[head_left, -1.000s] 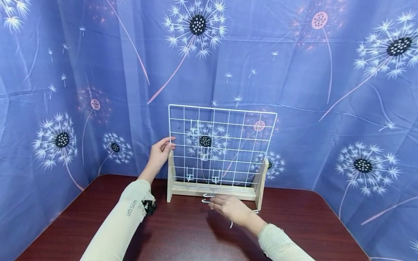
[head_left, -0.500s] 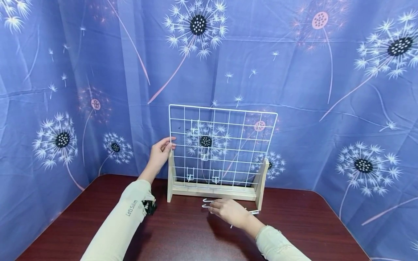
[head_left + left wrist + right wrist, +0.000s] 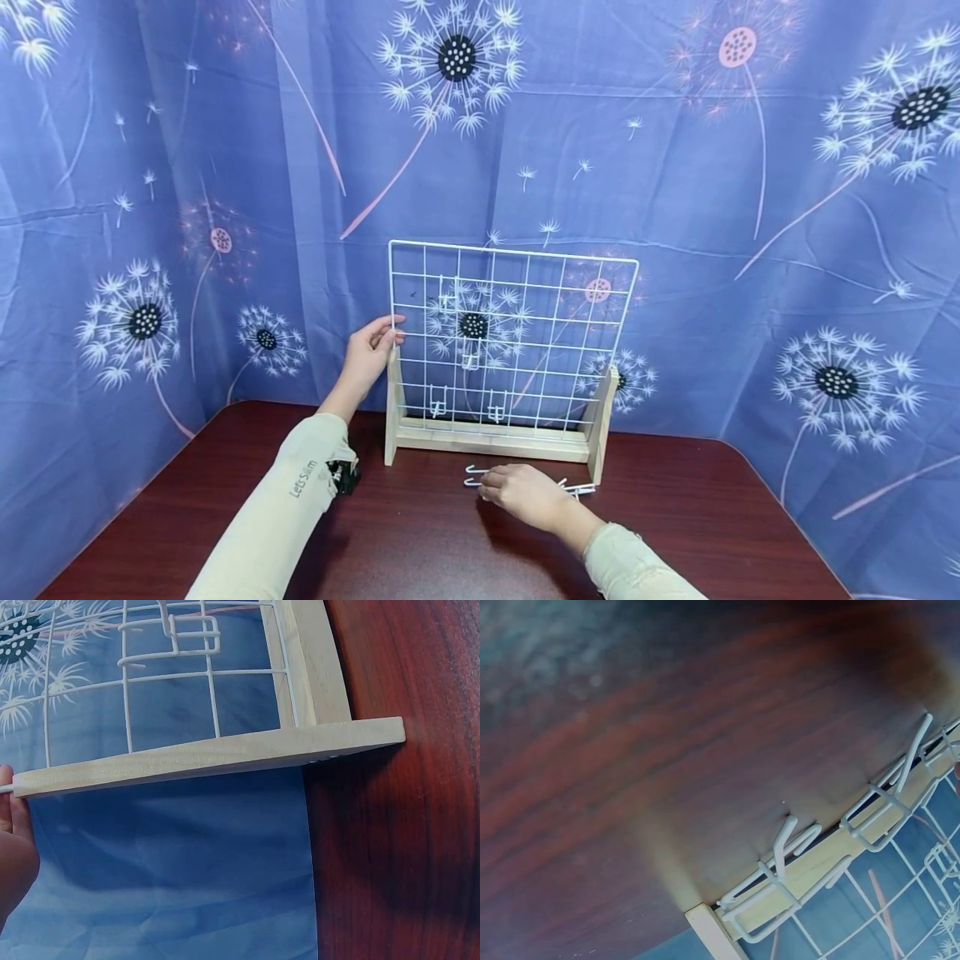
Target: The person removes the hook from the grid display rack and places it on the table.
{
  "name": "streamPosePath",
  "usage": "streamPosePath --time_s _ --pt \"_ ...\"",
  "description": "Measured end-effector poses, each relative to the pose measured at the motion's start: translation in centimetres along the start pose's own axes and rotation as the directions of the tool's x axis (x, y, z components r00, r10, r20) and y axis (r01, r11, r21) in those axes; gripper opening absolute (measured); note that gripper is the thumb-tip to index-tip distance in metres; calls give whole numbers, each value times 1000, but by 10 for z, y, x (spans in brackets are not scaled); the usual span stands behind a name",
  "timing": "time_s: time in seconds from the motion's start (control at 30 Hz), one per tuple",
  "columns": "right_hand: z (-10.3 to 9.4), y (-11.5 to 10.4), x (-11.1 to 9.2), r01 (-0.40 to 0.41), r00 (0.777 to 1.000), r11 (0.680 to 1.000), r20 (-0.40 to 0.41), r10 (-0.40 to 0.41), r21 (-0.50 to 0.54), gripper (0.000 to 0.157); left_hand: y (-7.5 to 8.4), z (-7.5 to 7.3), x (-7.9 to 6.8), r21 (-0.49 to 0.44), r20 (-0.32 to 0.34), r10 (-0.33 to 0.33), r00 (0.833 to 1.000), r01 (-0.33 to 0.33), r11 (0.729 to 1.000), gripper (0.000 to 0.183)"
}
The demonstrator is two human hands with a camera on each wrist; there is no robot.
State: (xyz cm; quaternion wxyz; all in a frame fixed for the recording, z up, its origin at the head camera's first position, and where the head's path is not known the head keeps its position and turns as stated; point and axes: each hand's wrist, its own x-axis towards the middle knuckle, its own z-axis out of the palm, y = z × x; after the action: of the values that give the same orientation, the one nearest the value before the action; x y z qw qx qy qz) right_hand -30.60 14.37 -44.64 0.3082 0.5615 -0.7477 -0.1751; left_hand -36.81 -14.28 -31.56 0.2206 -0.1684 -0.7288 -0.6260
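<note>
A white wire grid panel (image 3: 555, 317) stands upright in a wooden stand (image 3: 491, 442) on the table. My left hand (image 3: 367, 350) grips the panel's left edge just above the stand's side piece. Several white wire hooks hang on the panel, one of them a lower hook (image 3: 496, 412) near the bottom. In front of the stand, my right hand (image 3: 525, 496) holds a white wire hook (image 3: 472, 482) from above, its two bent ends showing left of the fingertips and the rest hidden. More white hook wire (image 3: 581, 489) shows beside the stand's right foot.
The dark red wood table (image 3: 420, 550) has a blue dandelion-print curtain (image 3: 675, 183) around its back and sides. In the right wrist view, white wire hooks (image 3: 780, 877) overlap the stand's wooden beam (image 3: 817, 874). A black device (image 3: 343, 477) sits at the left sleeve.
My right hand has moved a little toward the table's front, carrying the hook's bent ends away from the stand. My left hand keeps its grip on the panel's edge.
</note>
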Motion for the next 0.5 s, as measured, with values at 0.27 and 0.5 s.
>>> streamPosePath --time_s 0.27,0.5 --pt "0 -3 -2 13 999 999 49 -11 -36 23 -2 1 2 3 -8 -1 1000 1 1000 29" --pt "-3 -6 -1 27 998 999 66 -24 -46 21 -4 1 2 5 -11 -5 1000 5 1000 29"
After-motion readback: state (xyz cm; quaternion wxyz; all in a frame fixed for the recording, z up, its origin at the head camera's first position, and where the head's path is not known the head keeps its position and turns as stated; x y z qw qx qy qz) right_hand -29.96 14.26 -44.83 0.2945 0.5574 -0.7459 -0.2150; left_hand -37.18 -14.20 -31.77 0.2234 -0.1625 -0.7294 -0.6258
